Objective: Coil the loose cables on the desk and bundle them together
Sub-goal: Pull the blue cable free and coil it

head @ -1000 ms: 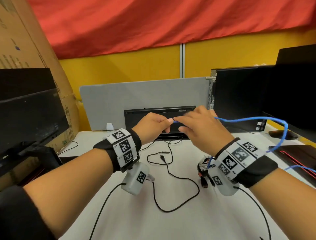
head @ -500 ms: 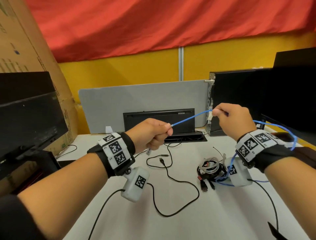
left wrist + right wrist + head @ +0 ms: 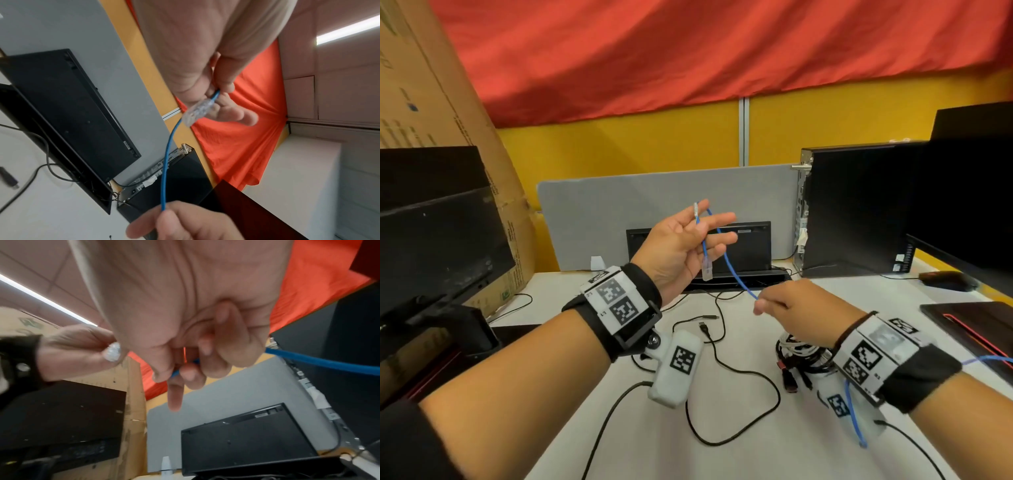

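Note:
A blue network cable runs between my two hands above the desk. My left hand is raised, palm towards me, fingers spread. The cable passes over those fingers, and its clear plug hangs below them. In the left wrist view my thumb and a finger pinch the cable just behind the plug. Lower and to the right, my right hand pinches the cable between thumb and fingers. The rest of the cable trails under my right wrist. A loose black USB cable snakes over the white desk.
A coiled bundle of white, black and red cables lies under my right hand. At the back stand a grey divider, a black cable tray and a PC tower. Monitors flank both sides; a mouse sits right.
My left hand has risen, turned palm up and spread its fingers, with the cable now laid over them. My right hand has dropped down and leftwards along the cable.

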